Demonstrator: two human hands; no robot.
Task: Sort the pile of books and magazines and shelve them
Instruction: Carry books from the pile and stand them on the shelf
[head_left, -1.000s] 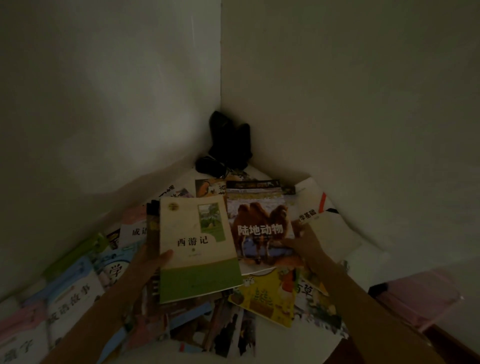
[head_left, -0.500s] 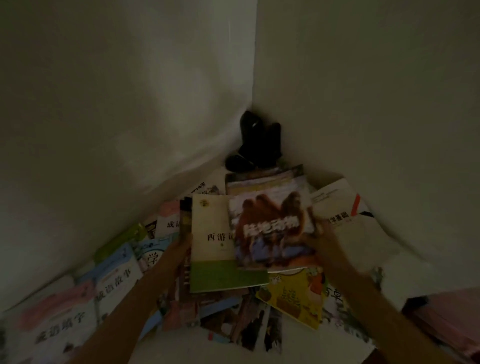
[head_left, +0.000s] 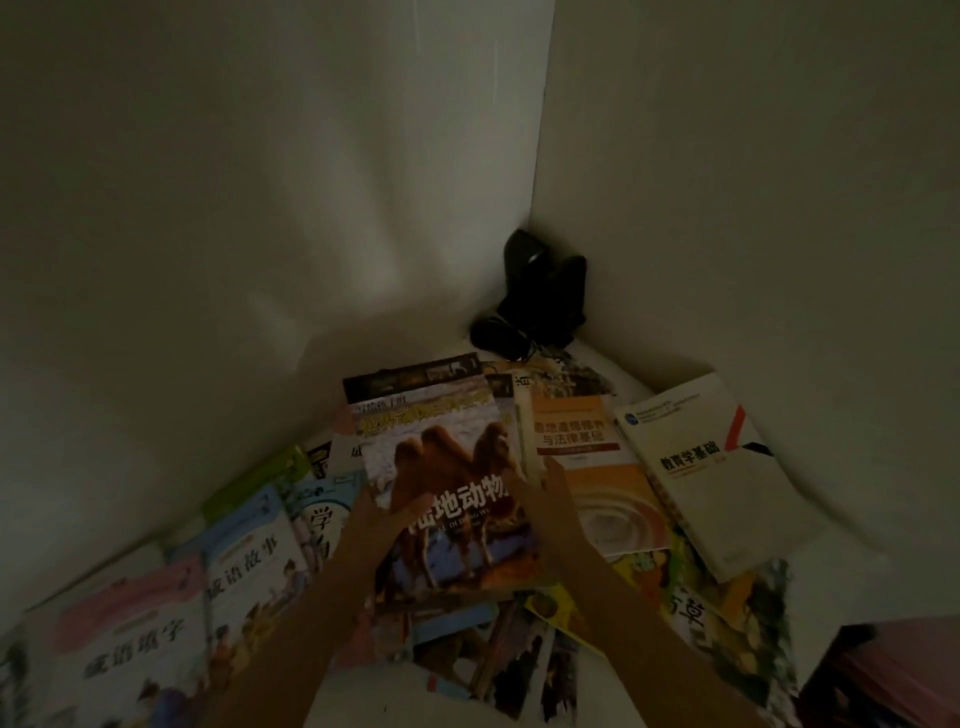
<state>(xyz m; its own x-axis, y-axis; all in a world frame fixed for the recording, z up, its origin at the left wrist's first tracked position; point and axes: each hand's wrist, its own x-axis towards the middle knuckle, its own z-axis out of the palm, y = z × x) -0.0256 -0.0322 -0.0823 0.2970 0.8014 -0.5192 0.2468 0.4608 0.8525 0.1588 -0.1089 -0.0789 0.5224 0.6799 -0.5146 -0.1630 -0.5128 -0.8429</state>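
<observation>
A camel-cover book (head_left: 441, 457) lies on top of a small stack in the middle of a scattered pile. My left hand (head_left: 376, 519) holds the stack at its left edge, thumb across the cover. At the right edge my right hand (head_left: 545, 501) grips the same book. The green-and-white book seen earlier is hidden beneath it. An orange book (head_left: 597, 467) and a white book with a red stripe (head_left: 711, 467) lie to the right. Blue and pink children's books (head_left: 244, 577) are spread to the left.
Everything sits on a white surface (head_left: 831, 561) in a dim corner between two white walls. Black objects with a cable (head_left: 540, 296) stand in the corner. A dark reddish thing (head_left: 883, 675) is at the lower right. More magazines (head_left: 519, 670) lie close to me.
My right hand lifted the camel book from the pile and laid it over the green-and-white book held in my left hand. An orange book underneath became visible.
</observation>
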